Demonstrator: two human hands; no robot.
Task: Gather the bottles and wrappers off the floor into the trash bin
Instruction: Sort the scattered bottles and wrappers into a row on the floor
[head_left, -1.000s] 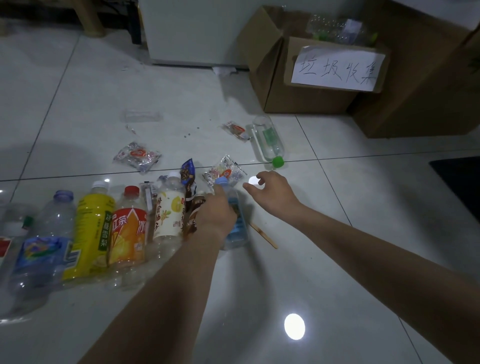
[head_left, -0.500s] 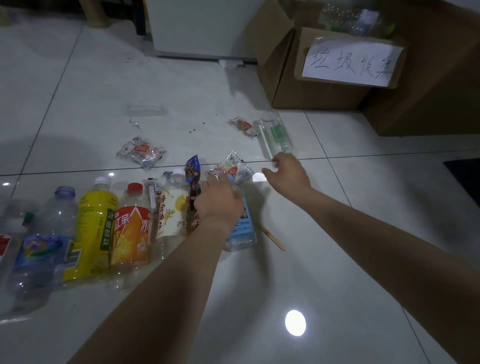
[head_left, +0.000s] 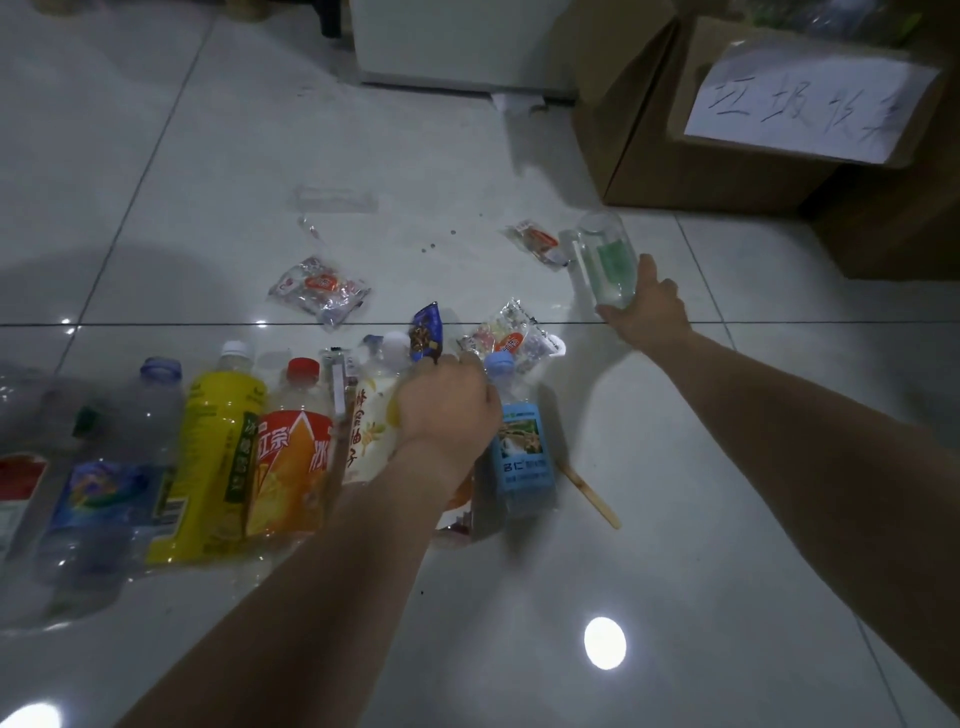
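A row of plastic bottles lies on the white tile floor: a yellow bottle (head_left: 215, 452), a red-capped orange bottle (head_left: 291, 462), a pale bottle (head_left: 371, 415) and a blue-labelled bottle (head_left: 522, 447). My left hand (head_left: 447, 410) rests closed over the gap between the pale and blue-labelled bottles, near a dark blue wrapper (head_left: 427, 332); what it holds is hidden. My right hand (head_left: 647, 309) grips a clear green-labelled bottle (head_left: 605, 262) further back. Snack wrappers (head_left: 319, 291) (head_left: 511, 335) (head_left: 537, 241) lie about. The cardboard trash bin (head_left: 727, 166) with a paper sign stands at the back right.
More clear bottles (head_left: 104, 467) lie at the far left. A wooden stick (head_left: 589, 493) lies right of the blue-labelled bottle. A flat clear plastic piece (head_left: 332, 200) lies on the floor further back. A white cabinet (head_left: 457, 47) stands behind. A second brown box (head_left: 893, 228) sits right of the bin.
My right hand has reached further back and right and closed on the green-labelled bottle, whose base now lifts off the floor. My left hand stays over the bottle row.
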